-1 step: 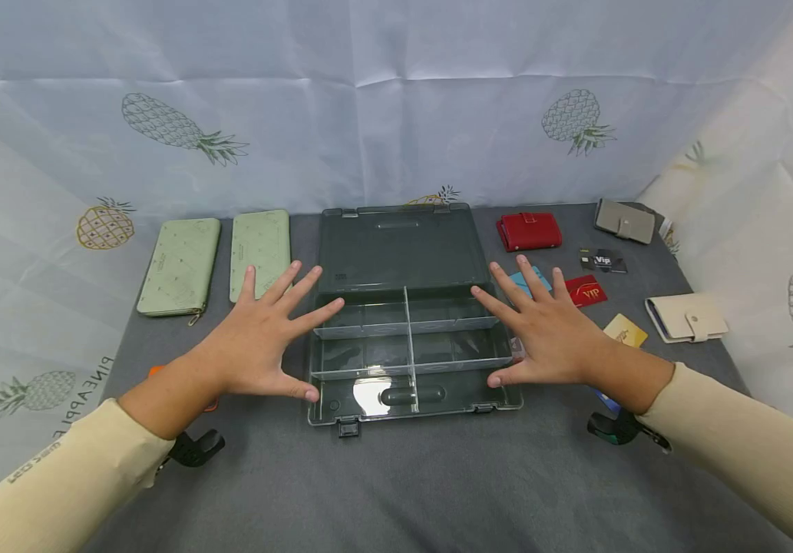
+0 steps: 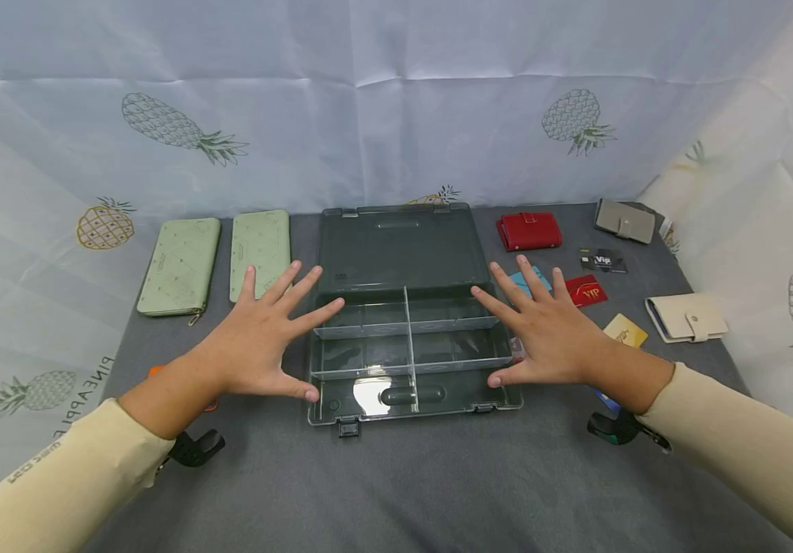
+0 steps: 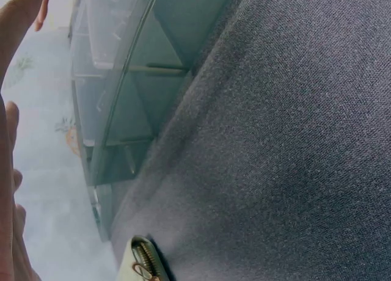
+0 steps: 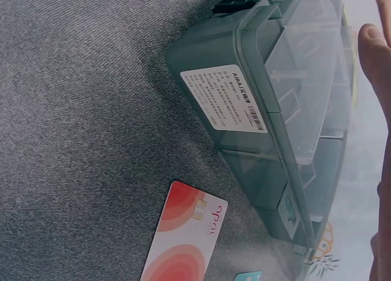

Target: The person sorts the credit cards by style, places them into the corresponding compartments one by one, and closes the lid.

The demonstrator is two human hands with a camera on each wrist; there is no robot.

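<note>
Green wallets (image 2: pixel 180 267) lie to my left on the desk (image 2: pixel 382 491); a red holder (image 2: pixel 530 232), grey holder (image 2: pixel 624 221), cream holder (image 2: pixel 688 318) and loose cards (image 2: pixel 586 291) lie right, my right hand (image 2: pixel 550 338) partly hiding a blue card (image 2: pixel 518 281). Between it and my left hand (image 2: pixel 263 339), both spread wide, the opened case (image 2: pixel 401 252) sits, its divided tray (image 2: pixel 365 354) longest left to right, lid away from me, latches (image 2: pixel 348 428) toward me.

Wallets (image 2: pixel 178 269) flank the box (image 2: pixel 368 352); cards (image 2: pixel 584 290) lie to its right.
</note>
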